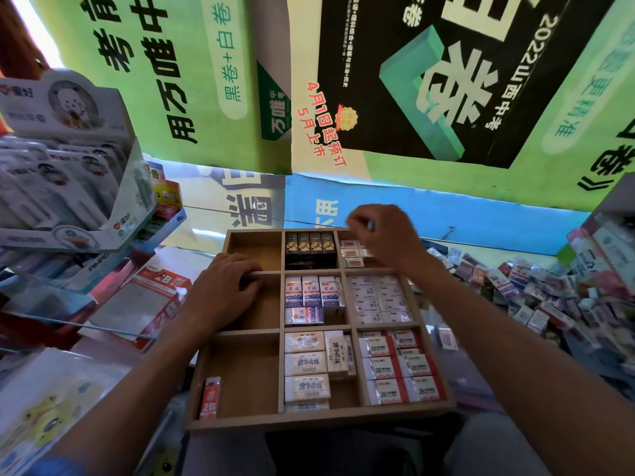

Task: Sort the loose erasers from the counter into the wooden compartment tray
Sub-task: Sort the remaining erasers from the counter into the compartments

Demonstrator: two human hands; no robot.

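Observation:
The wooden compartment tray (240, 422) lies in front of me, three by three. My left hand (223, 290) rests palm down on the divider between the top-left and middle-left compartments, fingers loosely bent, holding nothing. My right hand (381, 235) hovers over the top-right compartment, its curled fingertips pinching what looks like a small pale eraser (369, 225), blurred and mostly hidden. Below it lie a few small red-and-white erasers (352, 253). Black erasers (311, 249) fill the top-middle compartment. One red 2B eraser (210, 396) stands in the bottom-left compartment. The loose erasers (549, 293) are heaped on the counter at right.
White erasers fill the tray's middle and right columns. A tiered display stand of packaged stationery (68, 187) rises at the left, with a 2B package (151, 304) beneath it. Green and black posters (395, 97) cover the wall behind.

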